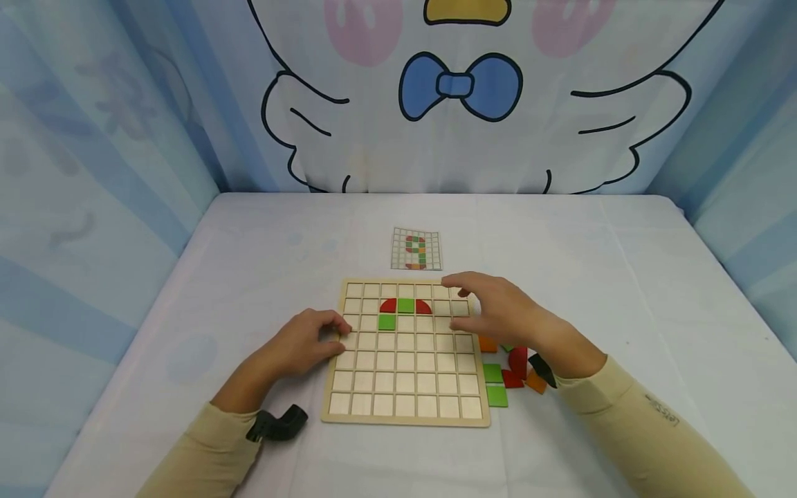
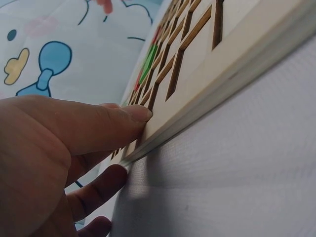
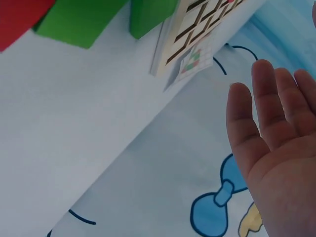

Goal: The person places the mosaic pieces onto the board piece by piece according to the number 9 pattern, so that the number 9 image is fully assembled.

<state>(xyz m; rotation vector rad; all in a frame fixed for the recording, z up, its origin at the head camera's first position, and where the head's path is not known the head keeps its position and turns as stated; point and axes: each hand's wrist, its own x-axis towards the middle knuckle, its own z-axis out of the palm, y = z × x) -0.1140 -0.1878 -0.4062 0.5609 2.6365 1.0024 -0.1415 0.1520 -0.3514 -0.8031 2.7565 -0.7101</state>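
Note:
A wooden grid board (image 1: 405, 420) lies flat on the table. Near its top, two red rounded pieces (image 1: 389, 306) flank a green square (image 1: 405, 306), and another green square (image 1: 387, 322) sits below the left red one. My left hand (image 1: 305, 344) rests at the board's left edge; in the left wrist view its thumb (image 2: 123, 121) lies on the rim, other fingers beside the edge. My right hand (image 1: 501, 309) is over the upper right of the board, thumb and fingers spread apart. In the right wrist view its palm (image 3: 286, 163) shows bare, holding nothing.
Behind the board lies a small pattern card (image 1: 416, 249) printed with a coloured figure on a grid. Loose green squares (image 1: 497, 396), red pieces (image 1: 518, 361) and orange pieces (image 1: 535, 381) lie right of the board, partly under the right forearm. A printed curtain (image 1: 461, 152) hangs behind the table.

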